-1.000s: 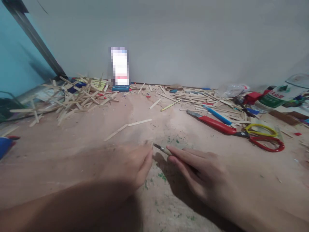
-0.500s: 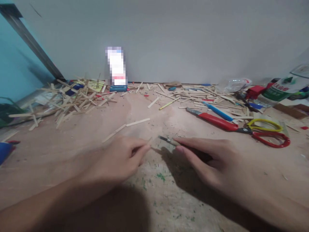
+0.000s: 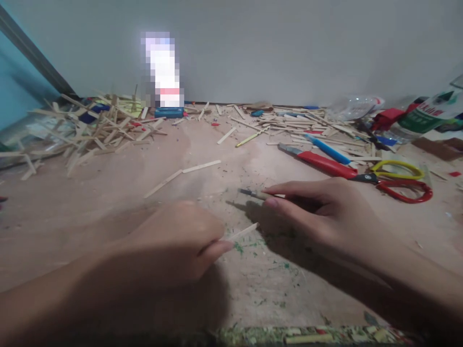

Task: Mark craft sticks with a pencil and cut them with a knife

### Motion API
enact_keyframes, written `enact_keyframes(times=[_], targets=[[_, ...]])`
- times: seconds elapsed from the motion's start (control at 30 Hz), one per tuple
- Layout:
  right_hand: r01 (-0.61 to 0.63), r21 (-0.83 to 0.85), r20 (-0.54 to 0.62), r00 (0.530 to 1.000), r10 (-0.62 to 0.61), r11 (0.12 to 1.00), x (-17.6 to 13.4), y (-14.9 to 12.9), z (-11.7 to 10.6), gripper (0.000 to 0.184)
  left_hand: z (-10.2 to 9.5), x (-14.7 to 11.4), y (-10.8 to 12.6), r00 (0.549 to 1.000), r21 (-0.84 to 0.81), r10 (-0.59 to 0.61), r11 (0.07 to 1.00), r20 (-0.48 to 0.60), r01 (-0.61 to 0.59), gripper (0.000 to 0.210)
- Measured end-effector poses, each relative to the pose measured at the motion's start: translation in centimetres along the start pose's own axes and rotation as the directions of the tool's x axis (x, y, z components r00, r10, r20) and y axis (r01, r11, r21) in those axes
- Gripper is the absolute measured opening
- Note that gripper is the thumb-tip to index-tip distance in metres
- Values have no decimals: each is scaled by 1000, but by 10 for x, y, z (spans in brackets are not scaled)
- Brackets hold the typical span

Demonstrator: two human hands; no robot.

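Observation:
My left hand (image 3: pixel 184 238), blurred a little, is closed around a thin wooden craft stick (image 3: pixel 246 232) whose free end points right and slightly away from me. In my right hand (image 3: pixel 325 209) a slim carving tool (image 3: pixel 255 194) with a dark metal tip and a pale handle is pinched between thumb and fingers. Its tip points left, above the stick and apart from it. Two more craft sticks (image 3: pixel 200 166) lie end to end beyond my left hand. Green shavings (image 3: pixel 249 246) are scattered on the wooden table (image 3: pixel 260 299) between and below the hands.
Loose sticks form a heap (image 3: pixel 104 125) at back left and another (image 3: pixel 292 120) at back right. Red-and-yellow-handled scissors (image 3: pixel 365 178), a blue pen-like tool (image 3: pixel 327 148) and a plastic bottle (image 3: pixel 421 118) lie right. A blurred-out bright screen (image 3: pixel 164 70) stands against the wall.
The view has tilted down, showing debris along the near edge. My left hand has come closer to me and turned, so more of its stick shows. The carving tool is still in my right hand.

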State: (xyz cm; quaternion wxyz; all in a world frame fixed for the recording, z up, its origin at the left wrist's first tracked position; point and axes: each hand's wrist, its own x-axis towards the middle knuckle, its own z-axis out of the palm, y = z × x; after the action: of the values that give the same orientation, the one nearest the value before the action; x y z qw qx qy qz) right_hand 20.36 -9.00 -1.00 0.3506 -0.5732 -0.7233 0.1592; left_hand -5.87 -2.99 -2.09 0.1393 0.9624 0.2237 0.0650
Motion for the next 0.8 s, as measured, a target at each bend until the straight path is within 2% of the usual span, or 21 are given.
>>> enact_keyframes(times=[0.07, 0.23, 0.37, 0.47, 0.53, 0.57, 0.63, 0.7, 0.8], targets=[[2, 1, 8, 1000, -2, 1000, 1, 1, 0, 22, -1, -1, -2, 998, 13, 31, 999, -47, -30, 44], [-12, 8, 25, 1000, 12, 1000, 4, 4, -2, 22, -6, 1, -7, 995, -6, -5, 1000, -95, 5, 33], [-29, -13, 36, 999, 29, 999, 5, 4, -2, 24, 0, 0, -3, 996, 7, -4, 1000, -91, 5, 29], [-50, -23, 61, 997, 51, 999, 5, 4, -1, 25, 6, -4, 4, 998, -187, 56, 980, -34, -62, 27], [-66, -24, 73, 995, 67, 998, 6, 3, -1, 25, 7, -5, 7, 994, -366, 86, 925, -66, -104, 25], [-72, -22, 80, 994, 74, 997, 7, 3, -2, 26, 7, -6, 8, 991, -405, 92, 906, -101, -125, 23], [-80, -23, 118, 990, 82, 997, 7, 3, -5, 28, 6, -5, 6, 977, -347, 76, 927, -200, -143, 17], [-82, -52, 178, 980, 90, 995, 7, 4, -10, 31, 5, -4, 2, 961, -199, 43, 975, -273, -100, 11], [-92, -97, 224, 968, 111, 991, 4, 7, -19, 30, 9, -3, 1, 957, -20, 15, 1000, -289, -22, 20]])
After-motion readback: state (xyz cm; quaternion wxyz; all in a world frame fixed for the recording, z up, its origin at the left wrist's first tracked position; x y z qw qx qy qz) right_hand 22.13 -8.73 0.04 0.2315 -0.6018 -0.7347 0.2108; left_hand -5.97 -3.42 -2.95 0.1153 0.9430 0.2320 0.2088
